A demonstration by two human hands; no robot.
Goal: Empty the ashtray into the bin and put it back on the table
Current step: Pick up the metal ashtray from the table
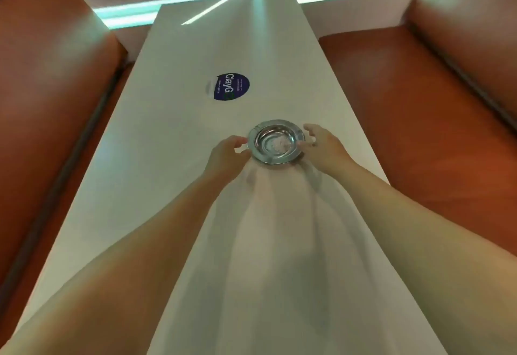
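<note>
Two bare forearms reach forward from the bottom edge over a long white table point(173, 136), casting soft shadows on its top. The left hand point(228, 156) sits at the left rim of the ashtray point(275, 142), fingers curled inward with the tips touching or nearly touching the rim; whether it grips yet is unclear. The right hand point(321, 145) is at the right rim, thumb low against the edge and the other fingers spread and lifted above it, not closed. The ashtray is a round, shiny metal dish lying flat on the table between the two hands, roughly midway along the tabletop and slightly right of its centre line. Something pale lies in its bowl; the blur hides what it is. Farther along the table, left of the ashtray and well apart from it, lies a round dark blue sticker point(231, 86) with white lettering. Orange-brown benches point(414, 97) run along both long sides of the table, and bright light strips cross the wall beyond the far end.
</note>
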